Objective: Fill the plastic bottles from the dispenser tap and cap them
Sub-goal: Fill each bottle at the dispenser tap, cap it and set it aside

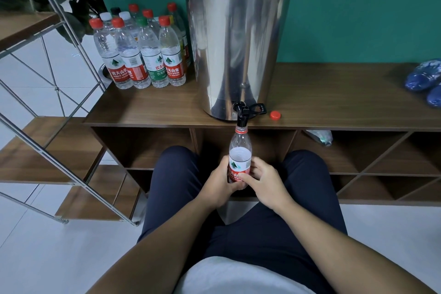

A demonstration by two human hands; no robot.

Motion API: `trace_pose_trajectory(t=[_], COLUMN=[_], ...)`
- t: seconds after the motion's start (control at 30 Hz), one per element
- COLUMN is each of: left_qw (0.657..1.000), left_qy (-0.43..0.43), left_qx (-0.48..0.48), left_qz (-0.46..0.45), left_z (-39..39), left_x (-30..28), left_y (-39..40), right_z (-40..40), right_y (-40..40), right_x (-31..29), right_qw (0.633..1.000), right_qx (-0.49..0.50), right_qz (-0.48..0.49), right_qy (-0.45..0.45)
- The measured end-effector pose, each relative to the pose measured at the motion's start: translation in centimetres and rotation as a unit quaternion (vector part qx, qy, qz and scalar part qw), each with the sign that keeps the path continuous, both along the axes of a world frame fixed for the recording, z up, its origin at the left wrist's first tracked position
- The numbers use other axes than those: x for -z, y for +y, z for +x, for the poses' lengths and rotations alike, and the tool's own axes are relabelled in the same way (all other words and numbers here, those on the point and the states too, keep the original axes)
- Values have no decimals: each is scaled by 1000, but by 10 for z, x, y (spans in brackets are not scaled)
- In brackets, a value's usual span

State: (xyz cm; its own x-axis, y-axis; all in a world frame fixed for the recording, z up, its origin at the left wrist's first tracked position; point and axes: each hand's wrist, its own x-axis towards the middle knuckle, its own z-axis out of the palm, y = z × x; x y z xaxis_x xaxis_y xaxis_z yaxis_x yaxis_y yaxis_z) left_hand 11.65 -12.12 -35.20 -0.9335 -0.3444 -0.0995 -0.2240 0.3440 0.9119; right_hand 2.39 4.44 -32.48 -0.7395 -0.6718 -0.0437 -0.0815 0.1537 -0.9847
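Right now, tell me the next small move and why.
Probably keep the bottle steady under the tap: both hands, left and right, grip it, its mouth meets the spout, and the neck looks unfilled. The red cap waits on the shelf.

Dim, even indoor light; glare streaks the steel dispenser (235, 50); edges bow outward.

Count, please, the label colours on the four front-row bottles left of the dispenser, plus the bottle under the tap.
Red labels: 4, counting the held bottle
Green labels: 1
Total: 5
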Motion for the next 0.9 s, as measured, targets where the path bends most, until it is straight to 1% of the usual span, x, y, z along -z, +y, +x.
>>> trace_pose_trajectory(t=[0.9], left_qw=[1000], left_qy=[-1], left_qx=[-7], left_qz=[4], left_z=[0], left_x=[0], left_y=[1], right_z=[-1], right_y=[0], right_x=[1], right_qw=[1000], right_qx=[-4], right_qz=[6], right_qy=[6])
